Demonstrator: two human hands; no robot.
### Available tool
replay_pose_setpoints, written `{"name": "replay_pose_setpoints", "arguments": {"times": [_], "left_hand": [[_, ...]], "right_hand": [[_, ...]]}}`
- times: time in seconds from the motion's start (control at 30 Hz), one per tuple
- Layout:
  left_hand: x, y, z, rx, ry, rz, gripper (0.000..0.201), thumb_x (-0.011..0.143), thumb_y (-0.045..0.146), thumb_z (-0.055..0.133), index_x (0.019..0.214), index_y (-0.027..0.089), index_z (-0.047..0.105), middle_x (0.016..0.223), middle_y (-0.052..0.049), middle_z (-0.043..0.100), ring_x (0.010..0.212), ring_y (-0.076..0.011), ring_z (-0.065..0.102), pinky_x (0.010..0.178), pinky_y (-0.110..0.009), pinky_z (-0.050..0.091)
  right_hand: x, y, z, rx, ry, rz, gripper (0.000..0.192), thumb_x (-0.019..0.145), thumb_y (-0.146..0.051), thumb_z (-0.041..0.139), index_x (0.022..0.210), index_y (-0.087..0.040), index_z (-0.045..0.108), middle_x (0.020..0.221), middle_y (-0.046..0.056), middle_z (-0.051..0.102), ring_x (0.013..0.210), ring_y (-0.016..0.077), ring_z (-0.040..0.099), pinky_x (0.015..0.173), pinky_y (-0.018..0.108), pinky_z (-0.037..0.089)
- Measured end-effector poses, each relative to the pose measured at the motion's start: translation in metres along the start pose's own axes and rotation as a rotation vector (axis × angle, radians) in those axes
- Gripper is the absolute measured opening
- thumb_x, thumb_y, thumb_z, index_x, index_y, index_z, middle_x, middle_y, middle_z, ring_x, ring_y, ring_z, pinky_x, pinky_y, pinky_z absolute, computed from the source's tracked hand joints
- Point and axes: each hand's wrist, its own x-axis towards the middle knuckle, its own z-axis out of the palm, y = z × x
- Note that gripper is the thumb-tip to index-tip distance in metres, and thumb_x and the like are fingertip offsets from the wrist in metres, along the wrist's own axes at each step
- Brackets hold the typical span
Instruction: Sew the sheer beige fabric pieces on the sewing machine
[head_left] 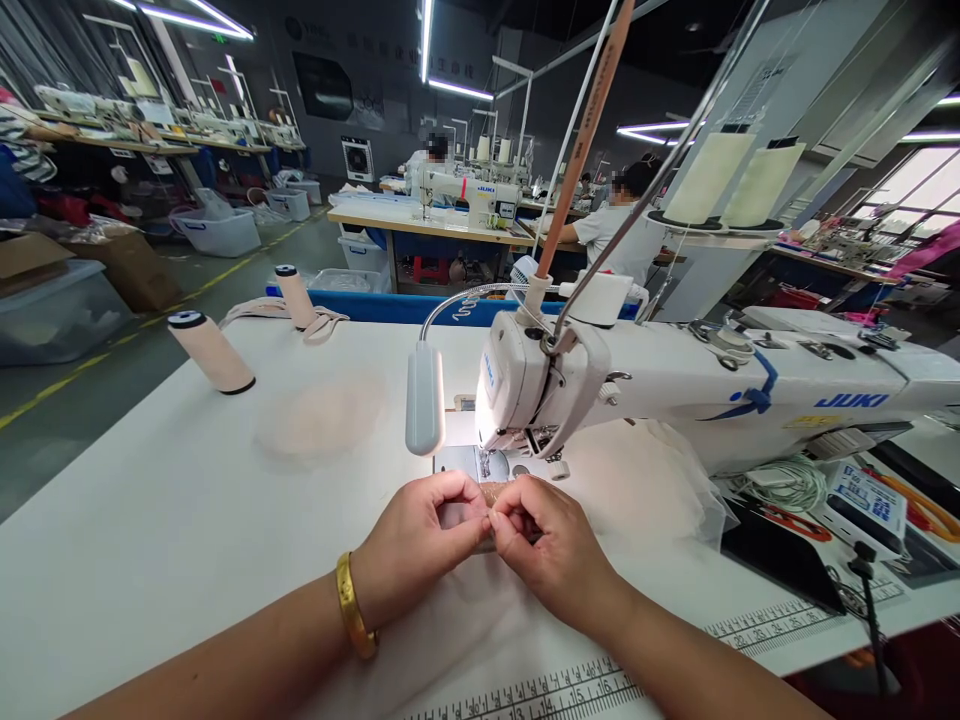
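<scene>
My left hand (420,530), with a gold bangle on its wrist, pinches pale, sheer fabric (480,615) between thumb and fingertips. Close against it, my right hand (551,545) is also closed in a pinch on the fabric edge. The fingertips of both hands meet just in front of the presser foot (485,462) of a white sewing machine (517,375). A small tan part of the cloth (492,492) shows between the hands and the foot. My fingers hide most of the gripped edge.
A grey lamp (424,400) hangs left of the needle. Beige thread cones (214,352) and a pale oval fabric piece (322,412) lie on the left. Sheer fabric (637,480) is under the machine arm. A black tablet-like object (780,555) and cables lie right. Co-workers sit beyond.
</scene>
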Motion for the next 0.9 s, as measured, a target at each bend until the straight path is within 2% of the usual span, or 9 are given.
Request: {"name": "replay_pose_setpoints", "arguments": {"times": [0.17,0.3,0.37,0.43,0.53,0.6,0.77,0.9], "left_hand": [[0.007,-0.006,-0.001,0.333,0.091,0.199,0.021,0.081,0.033,0.057,0.065,0.02,0.056,0.079,-0.002,0.063,0.083,-0.0219,0.055,0.078,-0.036,0.043],[0.012,-0.015,0.002,0.643,0.157,0.242,0.016,0.087,0.028,0.057,0.074,0.02,0.059,0.084,-0.004,0.062,0.083,-0.0244,0.053,0.078,-0.041,0.04],[0.013,-0.019,0.004,0.755,0.266,0.366,0.007,0.088,0.025,0.059,0.086,0.019,0.062,0.09,-0.006,0.062,0.085,-0.0256,0.053,0.079,-0.042,0.039],[0.012,-0.024,0.006,0.833,0.354,0.547,0.007,0.092,0.017,0.056,0.091,0.019,0.063,0.095,-0.006,0.064,0.088,-0.0259,0.054,0.083,-0.043,0.038],[0.01,-0.029,0.006,0.863,0.289,0.767,0.026,0.098,0.006,0.046,0.082,0.019,0.062,0.089,-0.004,0.065,0.084,-0.0217,0.054,0.083,-0.04,0.037],[0.009,-0.03,0.005,0.84,0.214,0.821,0.029,0.1,0.004,0.044,0.082,0.019,0.062,0.085,-0.003,0.066,0.079,-0.0196,0.053,0.08,-0.037,0.038],[0.008,-0.031,0.001,0.818,0.154,0.79,0.025,0.098,0.004,0.048,0.084,0.019,0.063,0.092,-0.004,0.07,0.081,-0.0198,0.057,0.078,-0.036,0.04],[0.01,-0.029,-0.004,0.821,0.108,0.776,0.025,0.101,0.006,0.046,0.09,0.019,0.065,0.095,-0.005,0.07,0.083,-0.0199,0.059,0.081,-0.037,0.043]], "right_hand": [[0.003,0.005,0.006,-0.077,-0.024,0.071,0.017,0.089,-0.018,0.054,0.075,-0.023,0.047,0.064,-0.006,0.05,0.063,0.0144,0.05,0.065,0.028,0.037],[0.009,0.011,0.011,-0.21,-0.088,0.097,0.025,0.093,-0.016,0.053,0.072,-0.022,0.041,0.068,-0.003,0.055,0.071,0.0182,0.053,0.072,0.032,0.037],[0.012,0.014,0.013,-0.251,-0.098,0.118,0.026,0.095,-0.015,0.051,0.073,-0.023,0.04,0.069,-0.001,0.056,0.077,0.021,0.056,0.073,0.033,0.038],[0.013,0.016,0.013,-0.276,-0.086,0.129,0.023,0.096,-0.015,0.051,0.077,-0.023,0.042,0.07,0.0,0.057,0.08,0.023,0.057,0.072,0.033,0.038],[0.013,0.018,0.013,-0.285,-0.054,0.124,0.017,0.095,-0.013,0.054,0.083,-0.023,0.046,0.073,0.0,0.058,0.079,0.0227,0.057,0.072,0.033,0.04],[0.012,0.019,0.012,-0.271,-0.048,0.096,0.016,0.096,-0.012,0.054,0.085,-0.023,0.048,0.076,0.0,0.06,0.077,0.0213,0.056,0.072,0.032,0.041],[0.007,0.024,0.006,-0.326,-0.081,-0.084,0.019,0.098,-0.008,0.052,0.086,-0.022,0.059,0.085,0.003,0.062,0.082,0.0212,0.056,0.071,0.031,0.042],[0.002,0.03,0.003,-0.399,-0.064,-0.181,0.025,0.096,-0.004,0.05,0.096,-0.022,0.068,0.089,0.004,0.062,0.082,0.0214,0.055,0.069,0.031,0.042]]}}
